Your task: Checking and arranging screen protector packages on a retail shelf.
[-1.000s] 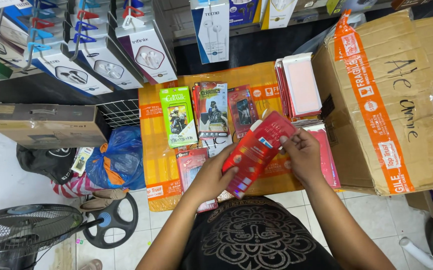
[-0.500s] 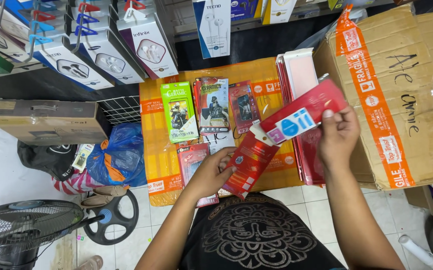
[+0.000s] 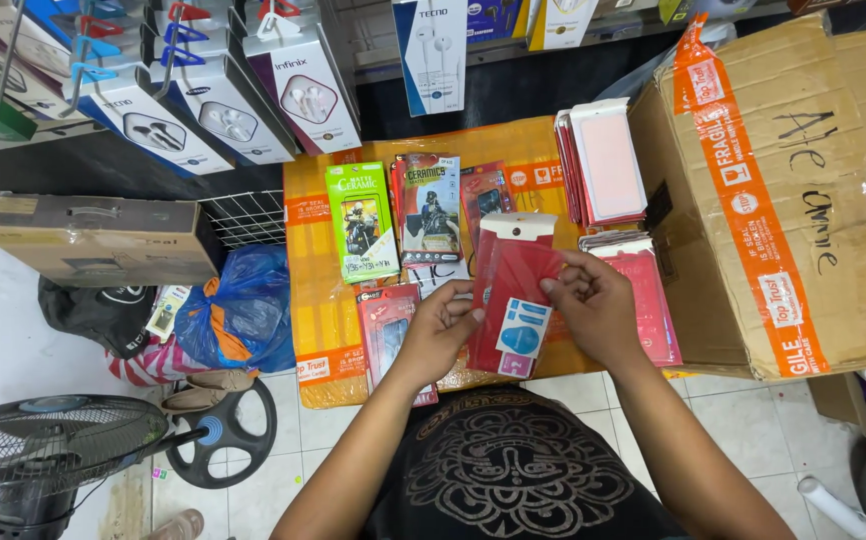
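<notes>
A: Which step is it now?

B: I judge it is sorting. Both hands hold a red packet [image 3: 509, 300] in the centre of the frame, over the orange desk [image 3: 318, 300]. The left hand [image 3: 440, 335] is closed on its left edge, and the right hand [image 3: 593, 305] pinches its right edge.

A: What does the next move call for?

B: I think a firm grip, and care to lay the packet flat on one pile. The green packet [image 3: 363, 222] lies to the upper left, and the pink stack [image 3: 643, 290] is just right of the hands.

A: How are the arms?

B: Both forearms come up from the bottom and meet at the packet, with the wrists bent inward.
</notes>
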